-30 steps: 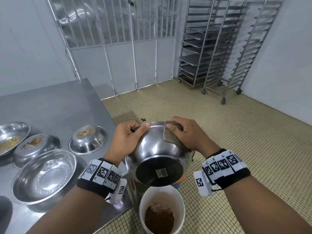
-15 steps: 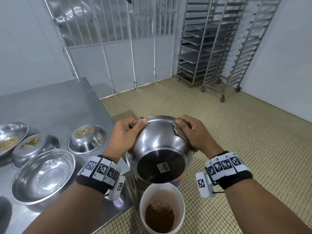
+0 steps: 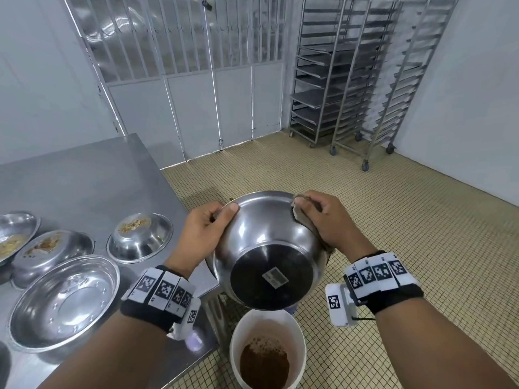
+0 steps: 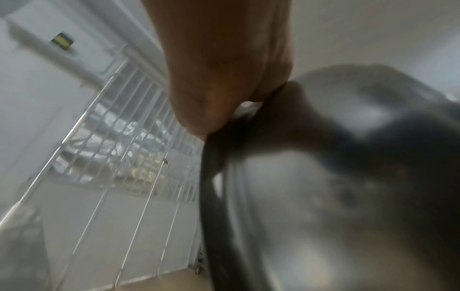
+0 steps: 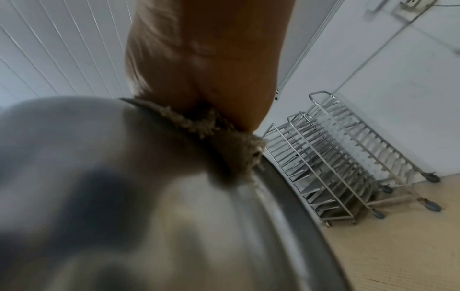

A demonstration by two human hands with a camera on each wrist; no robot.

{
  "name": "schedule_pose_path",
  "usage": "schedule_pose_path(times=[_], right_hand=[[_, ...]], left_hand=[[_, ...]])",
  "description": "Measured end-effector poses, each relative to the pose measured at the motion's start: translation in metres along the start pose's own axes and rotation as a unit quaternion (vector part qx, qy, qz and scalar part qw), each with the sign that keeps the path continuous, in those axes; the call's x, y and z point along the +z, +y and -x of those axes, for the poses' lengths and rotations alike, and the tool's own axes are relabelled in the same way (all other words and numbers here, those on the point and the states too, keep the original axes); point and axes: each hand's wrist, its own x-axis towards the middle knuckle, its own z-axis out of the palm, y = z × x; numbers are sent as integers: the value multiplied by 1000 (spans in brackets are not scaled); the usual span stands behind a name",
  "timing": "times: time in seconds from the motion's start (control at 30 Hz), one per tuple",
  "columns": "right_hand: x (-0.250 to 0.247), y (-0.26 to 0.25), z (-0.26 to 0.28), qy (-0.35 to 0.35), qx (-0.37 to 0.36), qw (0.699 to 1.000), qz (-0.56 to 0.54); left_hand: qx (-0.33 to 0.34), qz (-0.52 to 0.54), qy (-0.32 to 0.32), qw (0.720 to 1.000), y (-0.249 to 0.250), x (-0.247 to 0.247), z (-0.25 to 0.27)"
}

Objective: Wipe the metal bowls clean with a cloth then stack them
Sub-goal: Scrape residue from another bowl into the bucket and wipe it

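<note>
I hold a large metal bowl [image 3: 266, 248] tilted with its base toward me, above a white bucket [image 3: 266, 349]. My left hand [image 3: 205, 231] grips its left rim, thumb on the outer wall. My right hand [image 3: 323, 217] presses a brown-grey cloth [image 3: 304, 220] against the bowl's right rim and outer wall. In the right wrist view the frayed cloth [image 5: 224, 141] lies between my palm and the bowl [image 5: 149, 196]. The left wrist view shows the blurred bowl rim [image 4: 211, 196] under my left hand [image 4: 224, 69]. The bowl's inside is hidden.
On the steel table [image 3: 84, 178] at left lie a clean shallow bowl [image 3: 64, 299] and three bowls with food residue [image 3: 139, 237] [image 3: 50, 254] [image 3: 15, 234]. The bucket holds brown waste. Wheeled tray racks [image 3: 351, 80] stand at the back right on the tiled floor.
My right hand slid the cloth from the top of the bowl's outer wall to its right rim. The bowl tipped a little more upright. The left hand kept its grip.
</note>
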Motion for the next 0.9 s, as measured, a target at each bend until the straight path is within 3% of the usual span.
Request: schedule_pose_path(times=[0.17,0.37,0.47,0.67,0.8,0.9], right_hand=[[9,-14,-9,-38,-76,992,96],[7,11,2,37,-8,999,-3],[4,13,2,38,4,999,-3],[-2,-4,-7,17,-37,998,38],[0,16,2,57,4,998,-12],[-2,16,2,55,9,998,-2]], left_hand=[[64,-62,-72,993,22,8,-14],[0,22,20,1000,13,-1,-24],[-2,11,14,1000,8,3,-20],[8,30,13,999,19,10,-22],[-4,83,49,995,13,4,-22],[4,60,41,997,12,5,-21]])
